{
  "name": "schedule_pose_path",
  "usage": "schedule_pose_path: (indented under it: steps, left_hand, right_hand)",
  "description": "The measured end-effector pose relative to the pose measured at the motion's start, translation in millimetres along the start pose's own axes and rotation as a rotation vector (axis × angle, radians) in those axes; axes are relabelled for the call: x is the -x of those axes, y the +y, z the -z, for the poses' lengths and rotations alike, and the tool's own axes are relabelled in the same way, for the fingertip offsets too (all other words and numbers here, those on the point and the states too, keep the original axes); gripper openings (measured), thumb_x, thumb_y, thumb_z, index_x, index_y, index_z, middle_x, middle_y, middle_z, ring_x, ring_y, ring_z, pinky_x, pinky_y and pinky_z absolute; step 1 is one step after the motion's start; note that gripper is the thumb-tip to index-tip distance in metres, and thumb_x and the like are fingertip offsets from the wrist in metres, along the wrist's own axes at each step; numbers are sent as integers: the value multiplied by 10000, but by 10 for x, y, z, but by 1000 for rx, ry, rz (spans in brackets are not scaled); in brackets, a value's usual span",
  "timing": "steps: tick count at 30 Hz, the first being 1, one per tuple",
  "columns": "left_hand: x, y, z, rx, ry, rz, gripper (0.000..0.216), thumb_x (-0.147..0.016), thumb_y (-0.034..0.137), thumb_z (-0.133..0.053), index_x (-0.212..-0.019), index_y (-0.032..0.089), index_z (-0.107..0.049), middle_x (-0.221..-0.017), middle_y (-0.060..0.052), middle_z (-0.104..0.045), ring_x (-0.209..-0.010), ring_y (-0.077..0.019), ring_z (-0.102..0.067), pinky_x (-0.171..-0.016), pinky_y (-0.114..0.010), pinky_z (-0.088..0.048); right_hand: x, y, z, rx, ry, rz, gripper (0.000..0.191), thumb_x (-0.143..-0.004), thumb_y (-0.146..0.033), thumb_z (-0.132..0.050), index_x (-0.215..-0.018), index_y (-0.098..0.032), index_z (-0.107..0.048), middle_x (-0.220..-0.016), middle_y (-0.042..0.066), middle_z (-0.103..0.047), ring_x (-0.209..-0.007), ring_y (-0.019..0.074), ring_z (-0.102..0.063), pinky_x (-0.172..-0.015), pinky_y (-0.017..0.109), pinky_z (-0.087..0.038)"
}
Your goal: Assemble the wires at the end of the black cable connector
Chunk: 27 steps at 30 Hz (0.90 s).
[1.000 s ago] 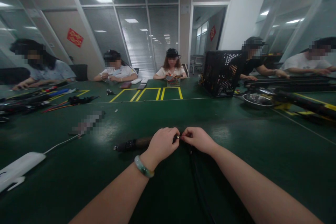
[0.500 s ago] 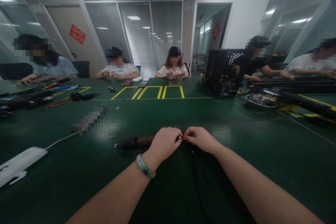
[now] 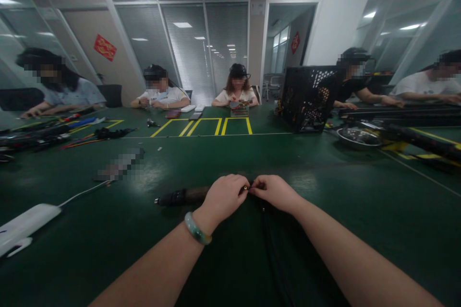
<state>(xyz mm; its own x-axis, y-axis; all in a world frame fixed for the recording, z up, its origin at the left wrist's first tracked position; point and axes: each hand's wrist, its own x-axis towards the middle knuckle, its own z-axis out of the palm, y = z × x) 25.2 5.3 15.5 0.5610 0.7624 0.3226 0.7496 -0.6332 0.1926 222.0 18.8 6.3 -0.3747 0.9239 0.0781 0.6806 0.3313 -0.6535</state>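
My left hand [image 3: 226,196], a green bangle at its wrist, is wrapped round the rear part of a dark electric screwdriver [image 3: 185,196], which lies with its metal tip to the left. A small brass-coloured spot shows by the left fingertips. Right beside them, my right hand [image 3: 275,192] has thumb and fingers pinched together at the tool's tail end. Whatever small part sits in that pinch is hidden. Below the right hand, a black cable [image 3: 272,244] runs down the green table toward me.
A phone-like object [image 3: 120,165] and a white power strip [image 3: 29,225] lie on the left. Black tools and wires [image 3: 39,136] sit at far left. A black computer case [image 3: 309,98] and a metal bowl [image 3: 358,136] stand at the right. Several people sit across the table.
Both hands keep nearly the same grip and place. The whole view has shifted very slightly.
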Motion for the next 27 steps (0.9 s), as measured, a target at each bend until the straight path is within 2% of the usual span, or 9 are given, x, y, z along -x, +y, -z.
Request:
schedule_pose_path:
  steps: [10, 17, 27]
  left_hand:
    - [-17, -46, 46, -31, -25, -30, 133, -865, 217, -577, -995, 224, -606, -978, -10, -646, -908, -187, -601, -830, -335, -458]
    - [-38, -108, 30, -24, -19, -48, 145, -856, 203, -592, -998, 222, -611, -962, -11, -655, -902, -189, -603, -829, -340, -458]
    - [-37, -158, 33, -10, -23, -72, 176, -866, 200, -588, -1040, 214, -611, -986, -28, -650, -935, -190, -599, -881, -347, -455]
  right_hand:
    - [-34, 77, -50, -133, -8, -19, 192, -807, -369, -640, -791, -181, -676, -762, 0, -682, -680, 143, -604, -571, 218, -396]
    - [-54, 91, -130, -127, 32, 8, 193, -815, -373, -627, -784, -184, -655, -740, -4, -664, -647, 135, -582, -546, 213, -376]
    - [-50, 32, -108, -92, 34, -3, 166, -816, -352, -623, -787, -193, -657, -745, -8, -666, -642, 133, -586, -543, 217, -371]
